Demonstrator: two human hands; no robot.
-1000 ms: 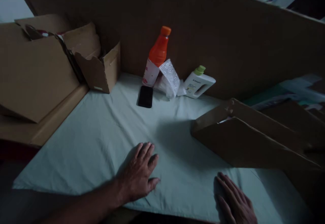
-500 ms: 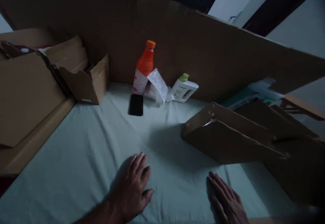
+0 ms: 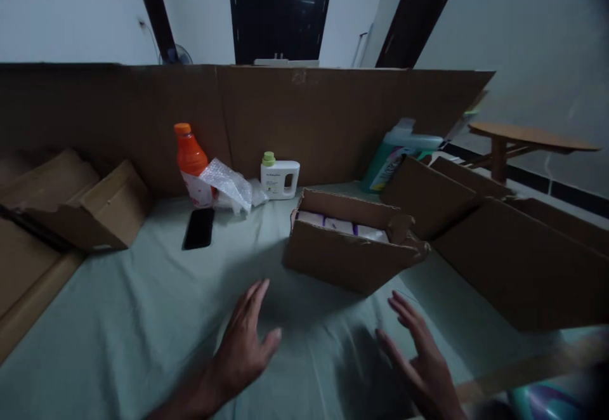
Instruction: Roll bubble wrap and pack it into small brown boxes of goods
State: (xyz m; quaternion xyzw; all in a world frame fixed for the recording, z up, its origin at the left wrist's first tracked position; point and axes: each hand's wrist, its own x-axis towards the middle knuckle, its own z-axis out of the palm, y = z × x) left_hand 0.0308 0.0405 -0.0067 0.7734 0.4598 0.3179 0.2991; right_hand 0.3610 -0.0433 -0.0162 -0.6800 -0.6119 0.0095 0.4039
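Toward the near edge of the tabletop (image 3: pixel 157 318), left hand (image 3: pixel 242 350) and right hand (image 3: pixel 423 360), both spread wide, hover near the box (image 3: pixel 345 258).

Dim bluish light; soft shadows on cloth (image 3: pixel 157 306); bottom right blurred

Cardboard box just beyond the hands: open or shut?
Open. No flap covers the top of the cardboard box, and pale packs with purple edges show inside.

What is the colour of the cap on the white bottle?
The cap is light green, shown in the head view.
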